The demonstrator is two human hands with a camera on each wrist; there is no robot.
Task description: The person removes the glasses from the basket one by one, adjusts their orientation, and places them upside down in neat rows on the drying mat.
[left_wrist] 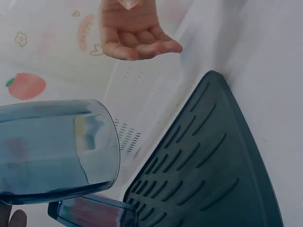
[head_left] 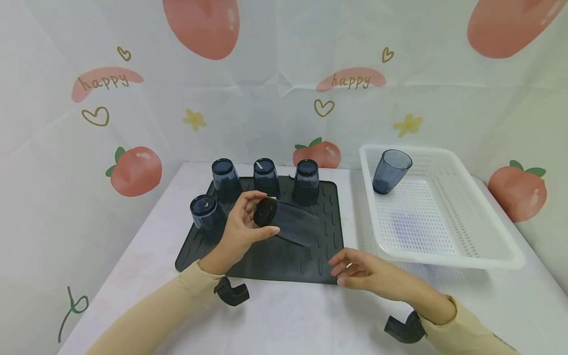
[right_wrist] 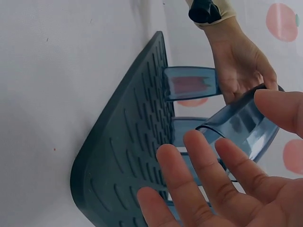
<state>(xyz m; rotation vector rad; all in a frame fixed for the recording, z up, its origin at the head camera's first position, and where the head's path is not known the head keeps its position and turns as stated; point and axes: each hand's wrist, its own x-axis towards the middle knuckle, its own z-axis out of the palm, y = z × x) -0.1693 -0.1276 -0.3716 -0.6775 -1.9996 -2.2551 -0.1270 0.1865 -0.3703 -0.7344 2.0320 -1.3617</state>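
Note:
My left hand [head_left: 241, 229] grips a blue-tinted glass [head_left: 295, 223] by its dark base end, holding it tilted over the black drying mat [head_left: 284, 266], its mouth toward the right. In the left wrist view that glass [left_wrist: 57, 149] fills the lower left. My right hand [head_left: 372, 273] hovers near the mat's front right corner, fingers loosely bent with nothing in them. Across the mat's back stand upturned glasses: one at left [head_left: 226, 180], one in the middle [head_left: 266, 176] and one at right [head_left: 306, 181]. Another upturned glass [head_left: 207, 217] stands at the mat's left edge.
To the right sits a white perforated basket [head_left: 448, 261], with a blue glass [head_left: 391, 172] leaning mouth-up in its back left corner. A white cloth covers the table [head_left: 284, 320]. Behind it hangs a printed curtain [head_left: 275, 113].

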